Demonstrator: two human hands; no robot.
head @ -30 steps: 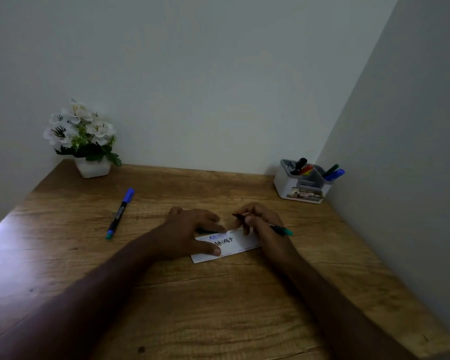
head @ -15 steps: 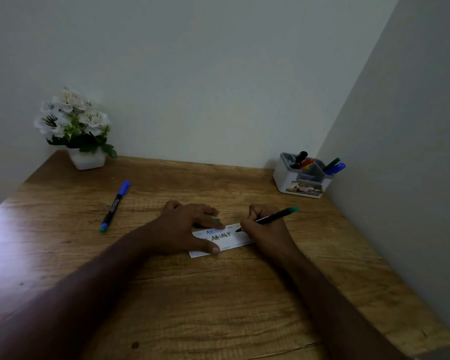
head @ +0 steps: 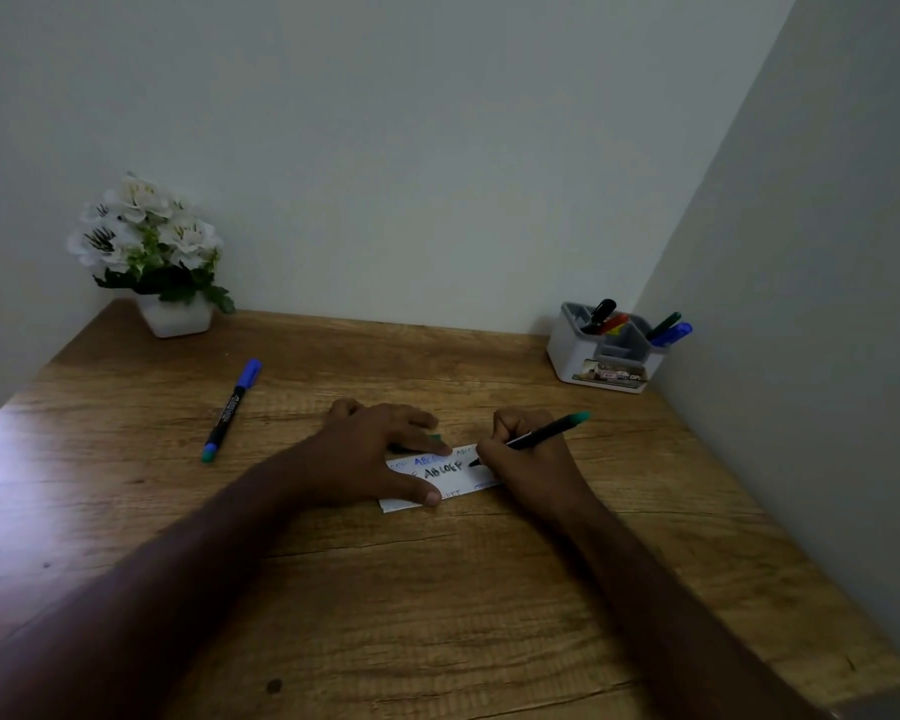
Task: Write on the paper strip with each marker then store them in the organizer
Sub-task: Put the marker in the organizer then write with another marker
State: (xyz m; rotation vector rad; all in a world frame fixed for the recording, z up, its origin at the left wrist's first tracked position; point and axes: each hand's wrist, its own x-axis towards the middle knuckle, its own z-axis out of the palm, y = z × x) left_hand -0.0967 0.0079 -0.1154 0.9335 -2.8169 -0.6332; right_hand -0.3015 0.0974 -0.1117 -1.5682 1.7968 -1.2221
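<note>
A white paper strip (head: 455, 480) with blue and black lettering lies on the wooden desk (head: 437, 589). My left hand (head: 375, 454) presses flat on its left part, and a green marker cap (head: 436, 438) peeks out beside the fingers. My right hand (head: 528, 459) grips a black marker with a green end (head: 546, 433), its tip touching the strip just right of the black letters. A blue-capped marker (head: 231, 409) lies on the desk to the left. The white and grey organizer (head: 601, 363) stands at the back right, holding several markers.
A white pot of white flowers (head: 149, 257) stands in the back left corner. Walls close the desk at the back and on the right.
My right hand turned the marker from lying sideways into a writing grip and brought its tip down onto the strip. The left hand stayed on the paper.
</note>
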